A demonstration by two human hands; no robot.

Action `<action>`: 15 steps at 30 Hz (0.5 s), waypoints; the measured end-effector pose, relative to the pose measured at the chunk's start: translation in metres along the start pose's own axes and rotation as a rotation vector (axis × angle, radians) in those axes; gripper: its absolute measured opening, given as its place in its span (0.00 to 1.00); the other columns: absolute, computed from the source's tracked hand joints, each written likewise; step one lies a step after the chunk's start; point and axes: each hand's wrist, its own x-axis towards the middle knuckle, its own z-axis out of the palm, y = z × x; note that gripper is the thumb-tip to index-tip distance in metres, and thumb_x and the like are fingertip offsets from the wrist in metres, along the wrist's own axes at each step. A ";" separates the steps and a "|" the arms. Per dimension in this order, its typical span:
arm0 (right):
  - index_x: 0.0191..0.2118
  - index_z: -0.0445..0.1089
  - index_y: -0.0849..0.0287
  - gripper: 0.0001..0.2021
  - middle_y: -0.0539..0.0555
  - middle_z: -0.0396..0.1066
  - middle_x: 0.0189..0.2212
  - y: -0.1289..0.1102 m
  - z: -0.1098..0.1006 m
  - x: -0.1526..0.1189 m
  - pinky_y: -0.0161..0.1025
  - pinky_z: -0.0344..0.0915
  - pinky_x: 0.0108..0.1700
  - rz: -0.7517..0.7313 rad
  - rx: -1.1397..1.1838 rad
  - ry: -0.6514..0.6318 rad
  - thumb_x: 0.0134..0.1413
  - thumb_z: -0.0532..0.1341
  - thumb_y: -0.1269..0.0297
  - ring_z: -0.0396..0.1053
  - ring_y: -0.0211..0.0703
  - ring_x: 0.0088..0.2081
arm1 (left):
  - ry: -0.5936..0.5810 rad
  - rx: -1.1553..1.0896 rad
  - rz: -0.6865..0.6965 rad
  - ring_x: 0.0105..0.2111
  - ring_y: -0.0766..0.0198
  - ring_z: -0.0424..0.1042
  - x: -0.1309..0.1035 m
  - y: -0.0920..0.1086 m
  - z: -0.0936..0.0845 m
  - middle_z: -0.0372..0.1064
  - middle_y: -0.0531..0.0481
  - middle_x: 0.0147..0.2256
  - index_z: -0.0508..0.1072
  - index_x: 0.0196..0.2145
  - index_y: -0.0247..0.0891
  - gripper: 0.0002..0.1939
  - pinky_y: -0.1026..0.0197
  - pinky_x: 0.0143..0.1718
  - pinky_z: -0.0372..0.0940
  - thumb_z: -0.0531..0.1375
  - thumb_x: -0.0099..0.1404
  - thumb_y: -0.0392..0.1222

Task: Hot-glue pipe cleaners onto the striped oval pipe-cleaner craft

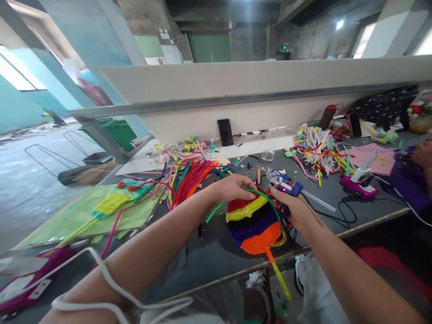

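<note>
My left hand pinches a green pipe cleaner at the top of a round striped piece in red, yellow, black, purple and orange. That green strand curves along the piece's upper right edge. A yellow-green stem hangs from its orange bottom, past the table edge. My right hand is closed around the handle of a blue glue gun just right of the piece; a clear glue stick juts from the gun's back. The fingers partly hide the handle.
Colourful pipe cleaners lie behind my left forearm, and a pale bundle at the back right. A phone leans on the divider. A purple power strip sits right. White cable crosses my left forearm. Another person's hand shows far right.
</note>
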 end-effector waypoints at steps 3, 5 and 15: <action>0.33 0.73 0.56 0.15 0.49 0.74 0.27 -0.002 -0.006 -0.001 0.40 0.66 0.35 -0.041 -0.002 0.041 0.41 0.71 0.54 0.71 0.43 0.31 | 0.054 -0.008 0.012 0.32 0.65 0.72 -0.007 0.002 -0.001 0.75 0.48 0.32 0.75 0.36 0.32 0.16 0.63 0.36 0.66 0.67 0.52 0.45; 0.32 0.73 0.57 0.13 0.49 0.73 0.25 -0.004 -0.011 -0.003 0.38 0.64 0.33 -0.103 -0.021 0.037 0.44 0.69 0.54 0.69 0.41 0.29 | 0.085 0.008 0.016 0.32 0.64 0.73 -0.016 0.010 -0.007 0.75 0.48 0.33 0.74 0.37 0.33 0.16 0.63 0.35 0.67 0.66 0.53 0.45; 0.32 0.72 0.55 0.07 0.47 0.68 0.26 -0.007 -0.012 -0.020 0.33 0.59 0.31 -0.333 -0.101 -0.163 0.56 0.62 0.58 0.63 0.34 0.26 | 0.493 0.599 0.163 0.27 0.69 0.68 -0.105 0.094 -0.047 0.72 0.53 0.27 0.77 0.36 0.36 0.11 0.68 0.28 0.61 0.60 0.58 0.44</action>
